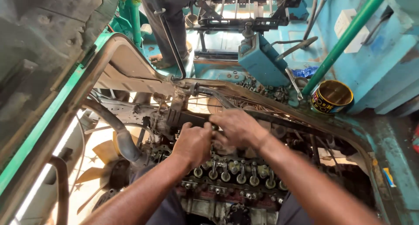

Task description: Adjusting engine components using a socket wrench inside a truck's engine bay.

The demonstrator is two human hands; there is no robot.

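Both hands are meeting over the top of an open engine (235,181), working at the same small spot. The left hand (192,143) is curling into a clenched grip around something hidden inside the fist; what it is cannot be told. The right hand (238,128) is resting just beside it, fingers bent and touching the left hand's knuckles, and whether it is grasping anything cannot be told. Directly below the hands a row of valve springs (238,172) is lying exposed along the engine. To the left of the grip a thick grey hose (124,142) is curving down past a fan (102,164). Well beyond the hands, up and to the right, a round tin (332,96) is sitting on the blue floor beside a green pole (345,39).
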